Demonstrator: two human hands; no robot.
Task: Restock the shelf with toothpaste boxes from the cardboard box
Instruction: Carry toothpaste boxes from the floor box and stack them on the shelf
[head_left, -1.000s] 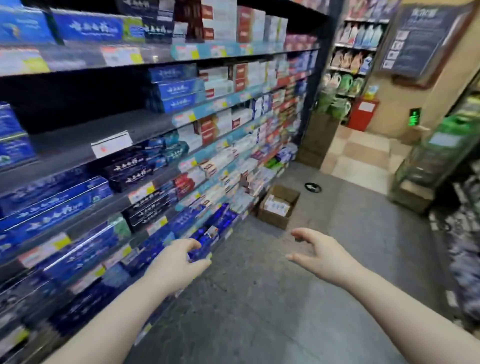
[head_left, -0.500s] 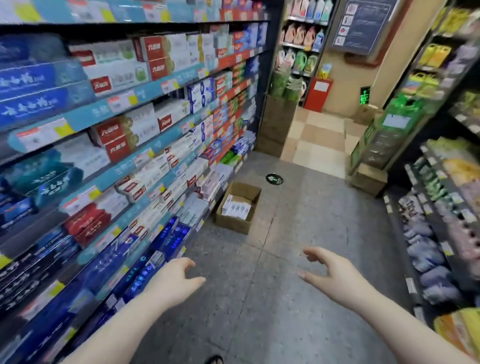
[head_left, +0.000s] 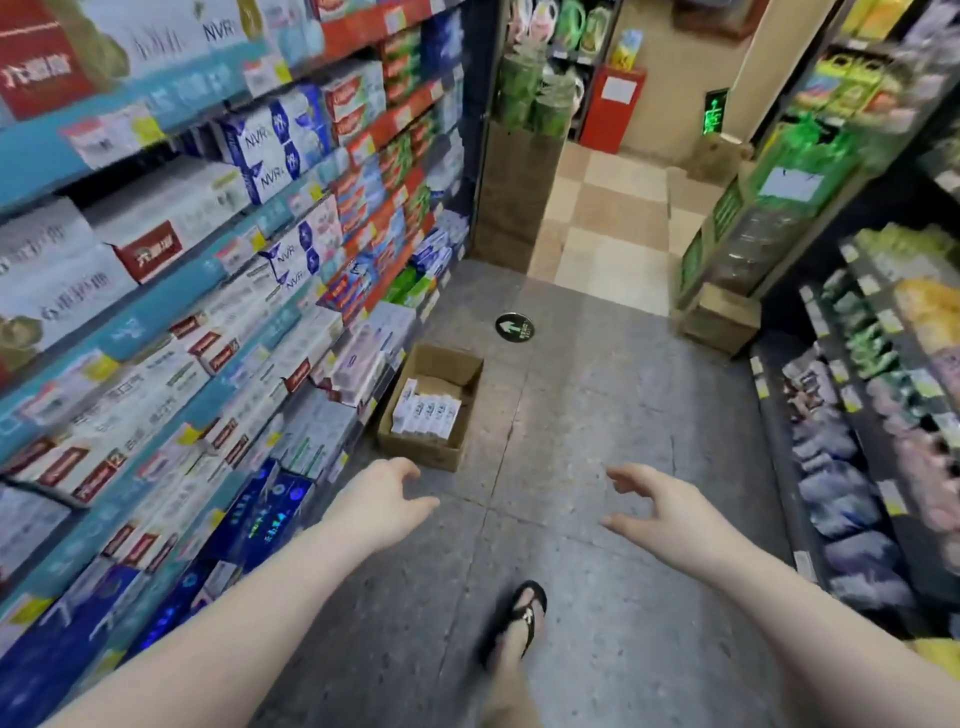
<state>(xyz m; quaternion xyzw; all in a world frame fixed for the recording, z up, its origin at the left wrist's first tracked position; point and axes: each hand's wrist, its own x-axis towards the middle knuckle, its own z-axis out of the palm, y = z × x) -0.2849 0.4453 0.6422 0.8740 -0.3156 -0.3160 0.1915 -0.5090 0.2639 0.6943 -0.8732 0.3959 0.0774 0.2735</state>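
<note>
Aisle restock: a person is closing in on the cardboard box (head_left: 422, 451), which is sitting on the floor (head_left: 597, 415) against the foot of the shelf (head_left: 130, 332). The box is looming larger and nearer than a second ago, when it was lying well down the aisle. A sandalled foot (head_left: 524, 618) is now coming into view in mid-stride.

The left hand (head_left: 382, 501) and right hand (head_left: 670, 512) are reaching ahead, well apart from each other and just short of the box. Each grip is wide, fingers loosely spread, and is carrying nothing.

The walk-up appears almost over, and no stock is being lifted yet, so the picking seems about to begin.

Inside the open-topped box, the white toothpaste boxes (head_left: 426, 413) are lying flat, side by side in a row. Their long axes seem to be running along the box's longer side, parallel to the shelf front. They are pointing away from the person, up the aisle toward the arrow sticker (head_left: 514, 327), though blur is hiding finer detail.
</note>
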